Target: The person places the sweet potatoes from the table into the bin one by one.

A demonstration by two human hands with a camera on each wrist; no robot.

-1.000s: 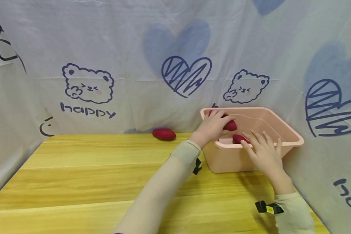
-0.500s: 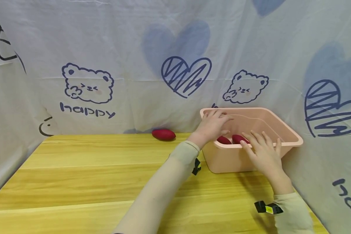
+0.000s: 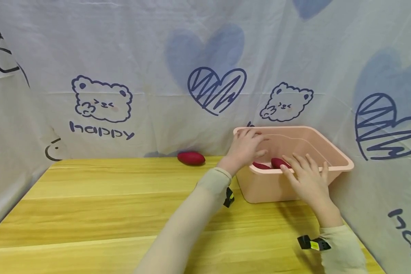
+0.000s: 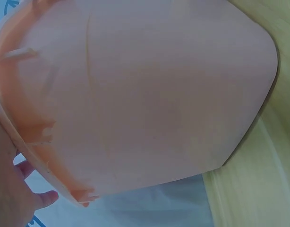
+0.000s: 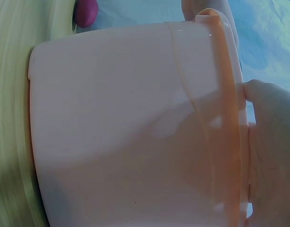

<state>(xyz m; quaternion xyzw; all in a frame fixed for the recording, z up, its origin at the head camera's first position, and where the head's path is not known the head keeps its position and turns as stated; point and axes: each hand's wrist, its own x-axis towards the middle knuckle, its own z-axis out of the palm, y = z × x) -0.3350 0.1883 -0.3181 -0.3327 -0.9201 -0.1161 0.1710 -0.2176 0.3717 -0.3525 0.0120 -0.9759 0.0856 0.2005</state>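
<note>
A pink plastic bin [image 3: 274, 187] stands at the right of the table, with dark red, spindle-shaped sweet potatoes [image 3: 279, 163] partly visible inside. Over its left rim reaches my left hand [image 3: 244, 149], fingers spread and holding nothing. My right hand [image 3: 307, 178] rests at the front rim, its fingers extended over the edge close to a sweet potato. Another sweet potato [image 3: 191, 158] lies at the table's back edge, left of the bin. Both wrist views mostly show the bin's outer walls [image 4: 149, 104]; the bin's floor is largely hidden.
The wooden table [image 3: 99, 201] extends to the left and toward the front. A white cloth [image 3: 150, 57] with printed bears and hearts hangs behind the table and along both sides. Black wrist cameras [image 3: 314, 243] sit on the sleeves.
A sweet potato held in my left hand a second ago has been released into the bin. The left hand's fingers opened and shifted slightly left. My right hand stays about where it was.
</note>
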